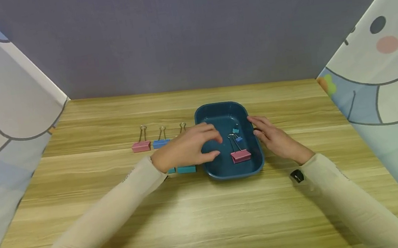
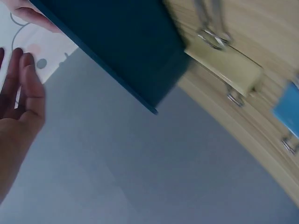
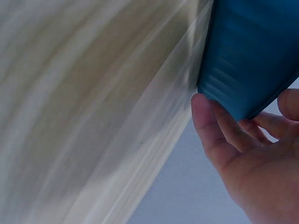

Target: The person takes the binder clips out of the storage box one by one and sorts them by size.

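Note:
My left hand (image 1: 195, 143) hovers over the left rim of a dark blue plastic tray (image 1: 234, 174), its fingers bent and thumb apart, with nothing between them. In the tray lie a large pink binder clip (image 1: 241, 156), a small blue binder clip (image 1: 239, 139) and a small teal binder clip (image 1: 235, 130). My right hand (image 1: 274, 137) touches the tray's right side; the right wrist view shows fingertips (image 3: 202, 105) against its outer wall. Left of the tray stand a pink clip (image 1: 141, 147), a blue clip (image 1: 162, 144) and a yellow clip (image 2: 226, 65), partly hidden by my left hand in the head view.
Nearer me, a teal clip (image 1: 187, 169) lies beside the tray, with another teal piece partly covered by my left forearm. A grey panel (image 1: 187, 33) rises behind the wooden table (image 1: 212, 223). Cartoon-printed cloths stand at both sides.

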The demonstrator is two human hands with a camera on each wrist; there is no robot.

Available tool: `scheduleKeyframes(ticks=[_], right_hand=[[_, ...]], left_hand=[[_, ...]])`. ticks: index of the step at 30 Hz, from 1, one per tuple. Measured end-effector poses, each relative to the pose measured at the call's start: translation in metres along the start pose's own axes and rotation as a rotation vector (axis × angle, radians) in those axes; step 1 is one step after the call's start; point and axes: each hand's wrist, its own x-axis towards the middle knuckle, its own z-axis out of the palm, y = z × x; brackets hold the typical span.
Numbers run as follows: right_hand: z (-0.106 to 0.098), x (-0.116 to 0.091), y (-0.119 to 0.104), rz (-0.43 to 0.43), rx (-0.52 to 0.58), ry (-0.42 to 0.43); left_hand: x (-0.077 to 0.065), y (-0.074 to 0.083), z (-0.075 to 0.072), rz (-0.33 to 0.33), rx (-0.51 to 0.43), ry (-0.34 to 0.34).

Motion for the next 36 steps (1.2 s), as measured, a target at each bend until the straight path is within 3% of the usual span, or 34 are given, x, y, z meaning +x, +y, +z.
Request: scheduleKeyframes(ticks=[6,10,16,22,32,36], right_hand=[[0.000,0.001,0.000,-0.011,0.004,0.001],[-0.001,0.002,-0.002,-0.013,0.012,-0.004],[-0.001,0.003,-0.004,-0.008,0.018,-0.018],[-0.001,0.003,-0.003,-0.010,0.024,-0.018],[-0.001,0.002,-0.001,-0.016,0.024,-0.016],[-0.002,0.002,-0.001,-0.009,0.028,-0.016]], left_hand=[[0.016,0.004,0.008,-0.044,-0.002,-0.079],[0.022,0.007,0.010,-0.064,-0.005,-0.096],[0.030,0.009,0.018,-0.145,0.005,-0.138],[0.036,0.009,0.027,-0.169,-0.005,-0.177],[0.049,0.012,0.036,-0.206,0.011,-0.363],[0.054,0.013,0.038,-0.192,-0.011,-0.407]])
